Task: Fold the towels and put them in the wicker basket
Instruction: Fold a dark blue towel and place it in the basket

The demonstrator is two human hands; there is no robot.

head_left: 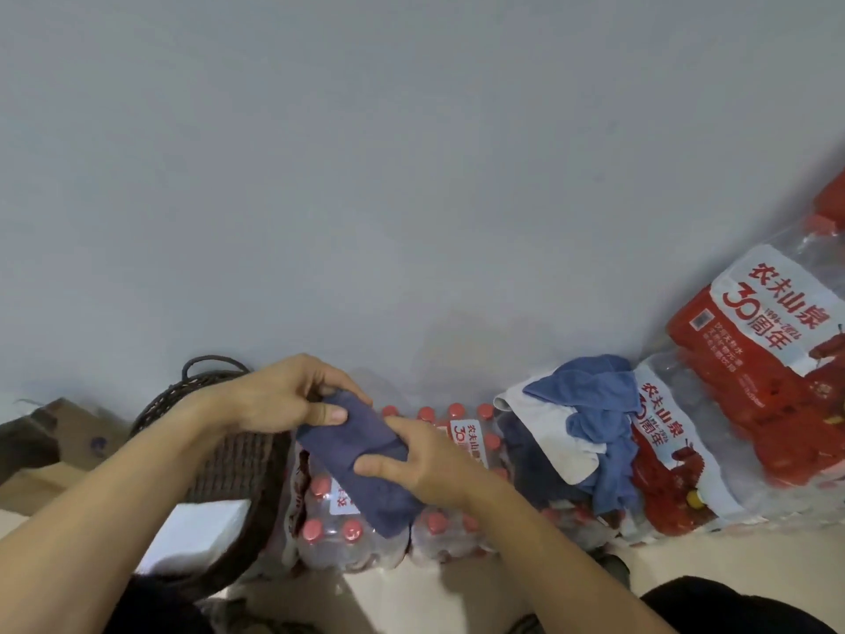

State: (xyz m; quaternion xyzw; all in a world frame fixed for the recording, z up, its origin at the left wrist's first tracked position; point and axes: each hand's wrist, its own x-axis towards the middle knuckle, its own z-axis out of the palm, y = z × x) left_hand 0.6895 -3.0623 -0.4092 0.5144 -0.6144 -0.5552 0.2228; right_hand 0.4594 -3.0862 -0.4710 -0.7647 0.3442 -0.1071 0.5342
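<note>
A dark blue towel (361, 459), folded into a narrow strip, lies slanted over a pack of water bottles (338, 537). My left hand (283, 395) pinches its upper end between thumb and fingers. My right hand (411, 459) holds its lower half, thumb across the cloth. The dark wicker basket (228, 469) stands just left of the towel under my left forearm, with a white folded towel (192, 533) inside. To the right, a heap of unfolded towels (590, 432), light blue, white and dark blue, lies on another bottle pack.
Shrink-wrapped bottle packs with red caps and red labels (750, 372) line the grey wall (411, 176) from centre to far right. A cardboard box (50, 455) sits at the left behind the basket. Pale floor (402, 597) and my dark-clothed knees fill the bottom.
</note>
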